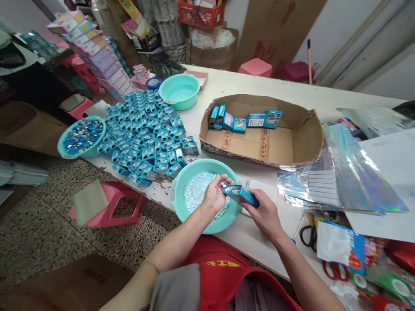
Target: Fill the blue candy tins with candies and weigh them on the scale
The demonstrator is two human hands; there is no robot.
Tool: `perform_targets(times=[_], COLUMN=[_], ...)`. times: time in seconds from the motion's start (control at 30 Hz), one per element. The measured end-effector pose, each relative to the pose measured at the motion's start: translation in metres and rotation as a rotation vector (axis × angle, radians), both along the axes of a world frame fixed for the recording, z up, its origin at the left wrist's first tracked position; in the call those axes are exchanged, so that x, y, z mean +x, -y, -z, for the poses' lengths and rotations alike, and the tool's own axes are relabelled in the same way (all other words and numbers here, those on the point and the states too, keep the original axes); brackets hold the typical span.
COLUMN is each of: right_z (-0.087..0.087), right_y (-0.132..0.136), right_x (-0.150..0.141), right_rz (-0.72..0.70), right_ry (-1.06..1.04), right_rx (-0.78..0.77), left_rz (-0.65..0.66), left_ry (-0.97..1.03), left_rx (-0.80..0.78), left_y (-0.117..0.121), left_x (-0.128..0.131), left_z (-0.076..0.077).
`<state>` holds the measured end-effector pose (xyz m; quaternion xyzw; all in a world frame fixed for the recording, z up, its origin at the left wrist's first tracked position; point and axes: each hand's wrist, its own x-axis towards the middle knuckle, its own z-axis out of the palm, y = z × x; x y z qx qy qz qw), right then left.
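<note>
My right hand (pixel 264 212) grips a small blue box (pixel 247 195), tilted with its end toward my other hand. Palm up and cupped, my left hand (pixel 216 193) meets that end, and a few small white candies (pixel 224 185) show at the fingers. Both hands are over a turquoise basin (pixel 178 207) that holds many small white candies (pixel 194 196). Beyond the hands stands a low cardboard box (pixel 292 144) with several blue boxes (pixel 240 124) along its far left side. To the left, many similar blue boxes (pixel 145 129) are packed in rows on the table.
A second turquoise basin (pixel 180 103) sits at the back, and a third basin (pixel 101 142) holds shiny blue and silver pieces. At right lie shiny plastic sheets (pixel 359 181), black-handled scissors (pixel 308 236) and tape rolls. A pink stool (pixel 125 207) stands below the table's left edge.
</note>
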<state>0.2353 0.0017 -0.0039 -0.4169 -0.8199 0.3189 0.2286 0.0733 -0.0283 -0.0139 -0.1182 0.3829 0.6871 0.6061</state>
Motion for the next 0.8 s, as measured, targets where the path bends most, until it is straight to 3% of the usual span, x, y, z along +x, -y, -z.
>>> perform_targets(times=[0.17,0.4,0.47,0.57,0.7,0.8], right_z=[0.004,0.024,0.028,0.04,0.061,0.062], right_y=[0.003,0.009,0.008,0.007,0.012,0.024], right_x=[-0.011,-0.022,-0.021,-0.022,-0.048,-0.075], right_rz=[-0.004,0.091,0.112,0.129,0.122,0.037], right_ry=[-0.056,-0.167,-0.258,-0.385,-0.429,-0.5], right_rx=[-0.128,-0.372,-0.496,-0.627,-0.575,-0.571], left_rz=[0.11,0.039,0.162,0.471,0.778,0.824], left_ry=[-0.26,-0.664,-0.802,-1.15,-1.434,-1.599], left_rx=[0.046,-0.037,-0.082,-0.129,0.137,0.235], left_y=[0.017,0.027,0.033,0.045,0.054,0.058], left_x=[-0.011,-0.025,-0.036,-0.06,-0.08,-0.081], left_z=[0.001,0.021,0.024,0.021,0.002,-0.018])
